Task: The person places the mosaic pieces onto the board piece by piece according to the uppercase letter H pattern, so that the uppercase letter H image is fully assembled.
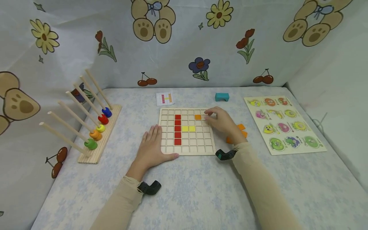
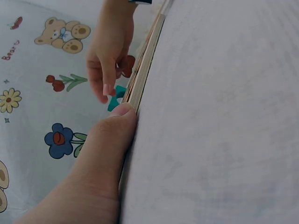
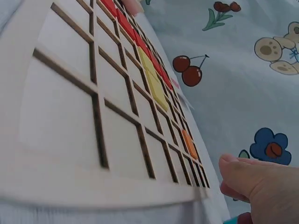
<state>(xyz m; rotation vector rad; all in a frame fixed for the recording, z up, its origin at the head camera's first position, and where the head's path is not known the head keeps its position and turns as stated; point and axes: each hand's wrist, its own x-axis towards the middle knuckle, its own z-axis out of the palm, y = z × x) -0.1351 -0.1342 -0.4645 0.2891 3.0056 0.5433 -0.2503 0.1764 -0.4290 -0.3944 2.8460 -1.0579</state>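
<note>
Gridded board [image 1: 205, 141] holding red tiles [image 1: 178, 128], yellow tiles [image 1: 185, 128], orange tile [image 1: 198, 117], left hand [image 1: 150, 149] outspread, right hand [image 1: 222, 120] relaxed

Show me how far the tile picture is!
The red column and yellow pair look done, matching the card. One orange tile is in; the right hand beside it shows none. The left hand touches the board. More orange seems left: loose orange tiles lie nearby.

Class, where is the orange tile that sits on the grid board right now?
In the head view, the orange tile sits in the upper right part of the board, just left of the right hand.
</note>
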